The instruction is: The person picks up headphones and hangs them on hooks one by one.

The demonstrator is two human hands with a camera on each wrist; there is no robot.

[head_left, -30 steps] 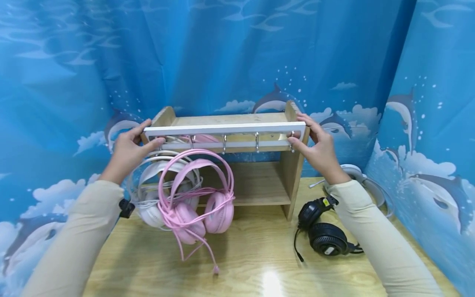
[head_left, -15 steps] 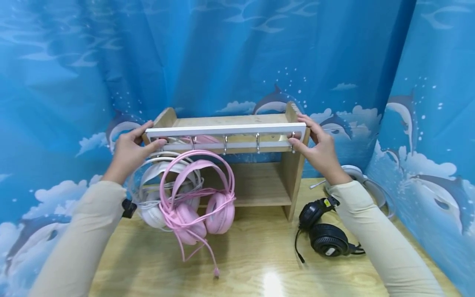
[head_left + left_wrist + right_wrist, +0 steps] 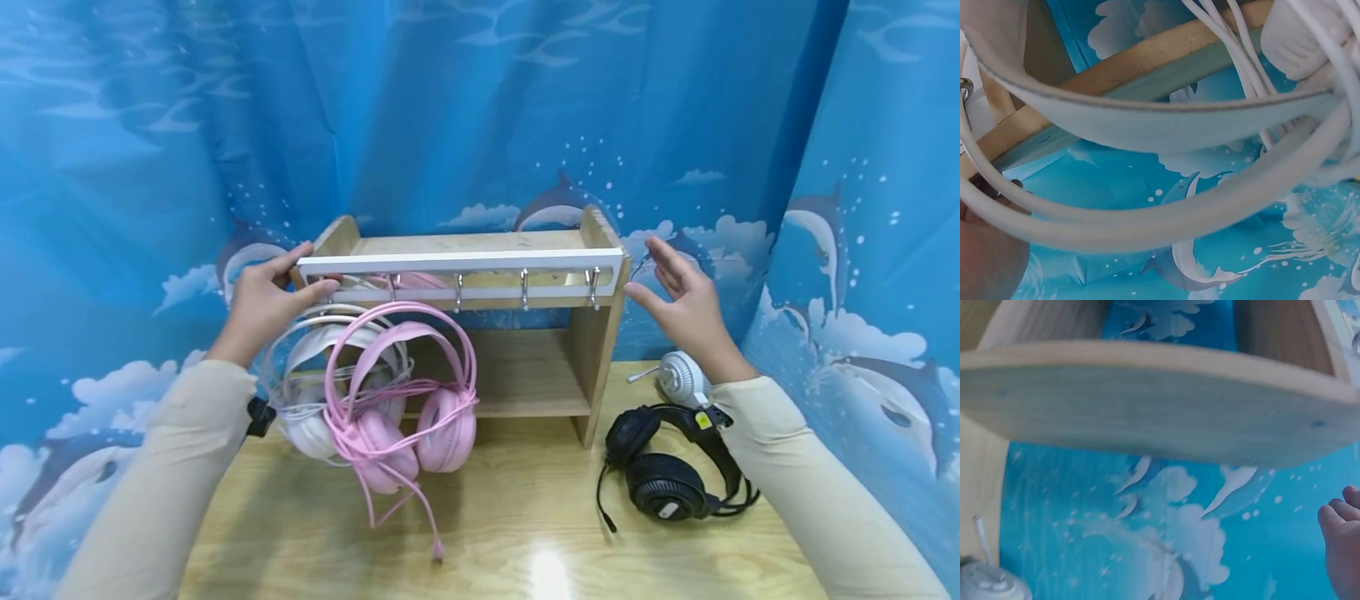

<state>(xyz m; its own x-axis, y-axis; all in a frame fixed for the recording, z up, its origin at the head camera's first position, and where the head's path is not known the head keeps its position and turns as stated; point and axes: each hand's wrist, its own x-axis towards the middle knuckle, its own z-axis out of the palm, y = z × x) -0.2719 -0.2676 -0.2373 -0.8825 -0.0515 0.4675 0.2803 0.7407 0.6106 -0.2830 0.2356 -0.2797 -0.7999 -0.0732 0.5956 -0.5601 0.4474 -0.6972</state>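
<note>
A white hook rail [image 3: 461, 262] with several metal hooks lies across the front of a wooden shelf rack [image 3: 600, 358]. My left hand [image 3: 262, 304] grips the rail's left end, thumb in front and fingers around the side. Pink headphones [image 3: 446, 429] hang from the rail with their cable wound about them. Behind and left of these hang white headphones [image 3: 309, 437], whose headband [image 3: 1147, 231] crosses the left wrist view. My right hand [image 3: 686, 304] is apart from the rack, to the right of its side panel [image 3: 1147, 406], fingers extended and holding nothing.
On the wooden table [image 3: 510, 517], a black headset [image 3: 667, 487] lies below my right wrist, its microphone pointing forward-left. A white headset [image 3: 681, 379] sits behind it, partly hidden by my arm. Blue dolphin-print curtains [image 3: 465, 108] stand behind and to the right.
My right hand has let go of the rail's right end and moved off to the right, uncovering the last hook and more of the black headset. My left hand stays at the left end.
</note>
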